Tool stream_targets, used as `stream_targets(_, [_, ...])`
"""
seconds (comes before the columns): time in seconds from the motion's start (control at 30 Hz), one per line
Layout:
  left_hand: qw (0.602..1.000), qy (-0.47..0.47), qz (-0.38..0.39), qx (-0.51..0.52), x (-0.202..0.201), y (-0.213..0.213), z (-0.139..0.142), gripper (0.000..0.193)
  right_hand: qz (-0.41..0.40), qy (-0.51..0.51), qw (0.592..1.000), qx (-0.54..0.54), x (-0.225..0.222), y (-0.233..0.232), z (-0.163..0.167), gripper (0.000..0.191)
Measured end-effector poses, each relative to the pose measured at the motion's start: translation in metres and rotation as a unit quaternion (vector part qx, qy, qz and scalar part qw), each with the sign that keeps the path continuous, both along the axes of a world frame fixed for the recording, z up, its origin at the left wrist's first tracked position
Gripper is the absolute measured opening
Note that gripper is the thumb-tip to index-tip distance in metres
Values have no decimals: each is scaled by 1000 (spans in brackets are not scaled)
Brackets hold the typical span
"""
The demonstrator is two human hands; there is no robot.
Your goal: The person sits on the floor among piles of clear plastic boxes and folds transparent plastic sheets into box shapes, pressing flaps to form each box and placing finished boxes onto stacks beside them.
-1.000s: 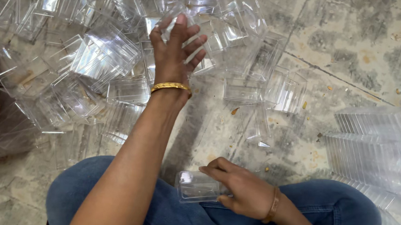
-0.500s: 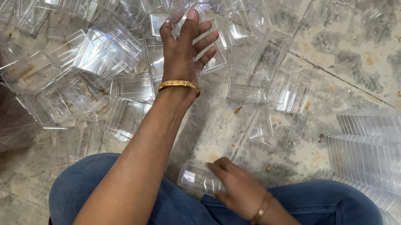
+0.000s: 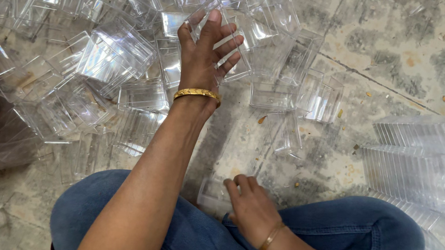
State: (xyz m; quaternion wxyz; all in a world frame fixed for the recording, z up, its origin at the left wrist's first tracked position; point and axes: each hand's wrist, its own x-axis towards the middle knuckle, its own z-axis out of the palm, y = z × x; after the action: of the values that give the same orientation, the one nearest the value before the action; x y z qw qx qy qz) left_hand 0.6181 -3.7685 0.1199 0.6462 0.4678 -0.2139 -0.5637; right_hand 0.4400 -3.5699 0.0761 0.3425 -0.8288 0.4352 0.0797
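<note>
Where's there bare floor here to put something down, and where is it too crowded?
Bare stone floor lies at upper right, between the loose clear boxes and the nested stacks. A narrower strip runs from the left hand down to the right hand. The whole upper left is crowded with boxes.

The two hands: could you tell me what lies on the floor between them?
In the head view, mostly bare stone floor separates the left hand from the right hand; a clear plastic box lies beside the right.
</note>
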Motion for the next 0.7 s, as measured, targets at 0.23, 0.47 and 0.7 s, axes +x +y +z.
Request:
stream_targets(0.23, [1000, 6, 4, 18, -1, 0, -3, 85, 0, -103, 992, -77, -12, -14, 6, 70])
stream_targets(0.47, [997, -43, 14, 61, -9, -5, -25, 86, -283, 45, 932, -224, -74, -106, -41, 54])
stream_targets(0.7, [994, -60, -44, 83, -22, -3, -46, 83, -454, -151, 871, -111, -150, -135, -28, 20])
